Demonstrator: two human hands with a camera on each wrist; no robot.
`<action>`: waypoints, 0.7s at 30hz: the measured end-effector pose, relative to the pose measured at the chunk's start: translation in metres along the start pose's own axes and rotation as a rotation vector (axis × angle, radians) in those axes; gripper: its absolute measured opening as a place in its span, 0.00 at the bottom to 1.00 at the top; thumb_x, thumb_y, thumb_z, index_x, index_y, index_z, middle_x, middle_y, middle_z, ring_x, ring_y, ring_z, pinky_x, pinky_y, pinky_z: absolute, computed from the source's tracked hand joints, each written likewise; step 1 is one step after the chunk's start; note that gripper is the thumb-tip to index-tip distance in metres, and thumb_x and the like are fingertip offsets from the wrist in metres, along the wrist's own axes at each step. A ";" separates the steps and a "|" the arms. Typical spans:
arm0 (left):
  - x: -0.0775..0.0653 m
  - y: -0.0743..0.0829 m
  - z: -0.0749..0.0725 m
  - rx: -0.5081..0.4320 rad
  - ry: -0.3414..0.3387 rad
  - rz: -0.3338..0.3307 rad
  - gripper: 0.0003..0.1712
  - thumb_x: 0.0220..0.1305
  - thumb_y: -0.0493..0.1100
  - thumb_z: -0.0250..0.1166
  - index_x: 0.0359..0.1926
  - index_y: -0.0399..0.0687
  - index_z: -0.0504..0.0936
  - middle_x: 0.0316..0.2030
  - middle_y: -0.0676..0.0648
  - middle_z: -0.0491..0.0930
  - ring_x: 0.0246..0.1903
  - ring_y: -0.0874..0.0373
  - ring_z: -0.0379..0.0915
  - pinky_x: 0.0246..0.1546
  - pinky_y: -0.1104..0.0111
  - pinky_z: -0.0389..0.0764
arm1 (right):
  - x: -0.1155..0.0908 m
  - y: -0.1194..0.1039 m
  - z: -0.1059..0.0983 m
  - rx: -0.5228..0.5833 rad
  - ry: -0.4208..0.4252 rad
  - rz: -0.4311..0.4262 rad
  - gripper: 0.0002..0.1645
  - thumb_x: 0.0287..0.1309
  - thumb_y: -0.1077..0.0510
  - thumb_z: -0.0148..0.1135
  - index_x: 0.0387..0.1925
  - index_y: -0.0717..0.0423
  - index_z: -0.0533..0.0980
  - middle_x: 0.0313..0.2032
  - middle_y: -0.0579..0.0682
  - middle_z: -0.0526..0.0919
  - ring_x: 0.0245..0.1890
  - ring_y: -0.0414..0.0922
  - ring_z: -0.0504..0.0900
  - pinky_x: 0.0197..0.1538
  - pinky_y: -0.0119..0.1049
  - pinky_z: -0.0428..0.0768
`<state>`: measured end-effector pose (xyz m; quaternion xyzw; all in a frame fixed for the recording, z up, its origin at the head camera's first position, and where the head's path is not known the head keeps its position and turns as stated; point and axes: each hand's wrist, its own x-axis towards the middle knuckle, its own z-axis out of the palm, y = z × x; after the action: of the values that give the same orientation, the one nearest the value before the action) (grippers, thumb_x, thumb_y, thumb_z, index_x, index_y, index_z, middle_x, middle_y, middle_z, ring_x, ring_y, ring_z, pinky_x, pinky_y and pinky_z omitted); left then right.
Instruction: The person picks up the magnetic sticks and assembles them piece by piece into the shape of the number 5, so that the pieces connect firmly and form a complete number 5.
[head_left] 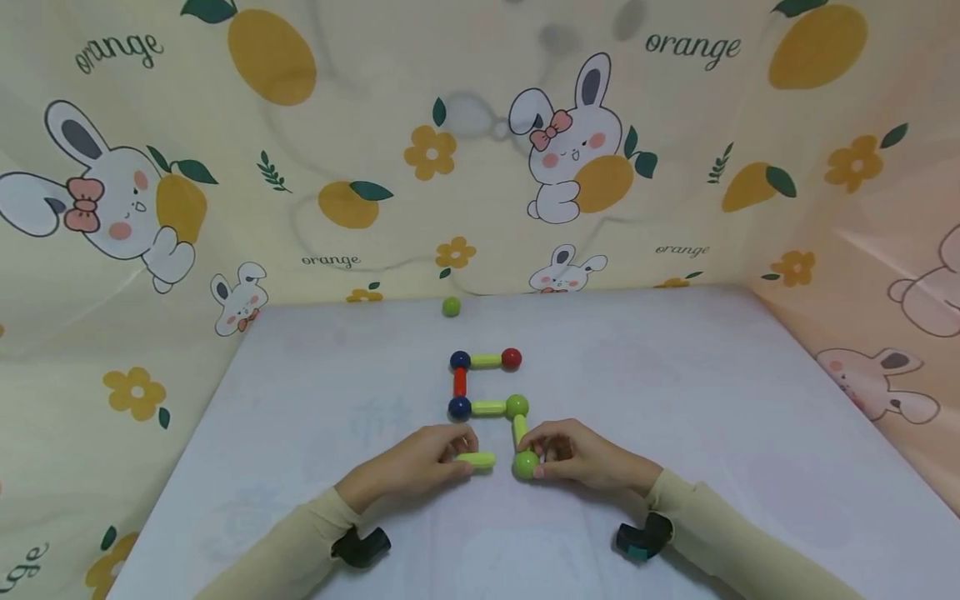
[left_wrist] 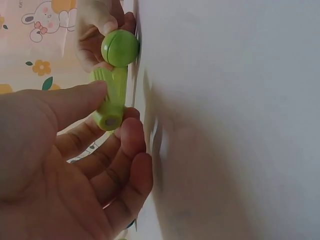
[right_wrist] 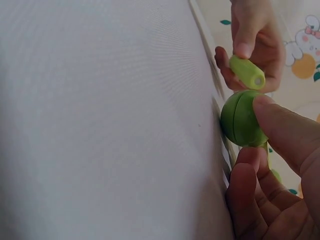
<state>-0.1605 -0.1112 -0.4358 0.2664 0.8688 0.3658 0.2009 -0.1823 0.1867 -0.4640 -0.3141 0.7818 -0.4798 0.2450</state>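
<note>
My left hand pinches a short yellow-green rod between thumb and fingers; a small grey spot marks its end. Its free end points at a green ball, with a gap between them. Thumb and fingers of my right hand hold that ball. From it a yellow-green rod runs up to another green ball. The chain goes on through a yellow-green rod, a blue ball, a red rod, a second blue ball and a further rod to a red ball.
A loose green ball lies at the far edge of the white table. Behind and beside the table hangs a cloth printed with rabbits and oranges. Dark bands with cameras sit at both wrists.
</note>
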 end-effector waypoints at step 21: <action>0.016 0.011 0.015 0.105 -0.024 -0.004 0.08 0.66 0.46 0.69 0.42 0.54 0.79 0.34 0.56 0.81 0.30 0.67 0.71 0.34 0.74 0.74 | 0.000 -0.003 0.002 -0.001 0.008 -0.011 0.21 0.62 0.58 0.69 0.56 0.58 0.79 0.41 0.53 0.79 0.36 0.37 0.76 0.41 0.27 0.78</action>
<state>-0.1610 -0.0869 -0.4398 0.2791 0.8849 0.3162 0.1976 -0.1806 0.1844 -0.4625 -0.3167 0.7813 -0.4818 0.2392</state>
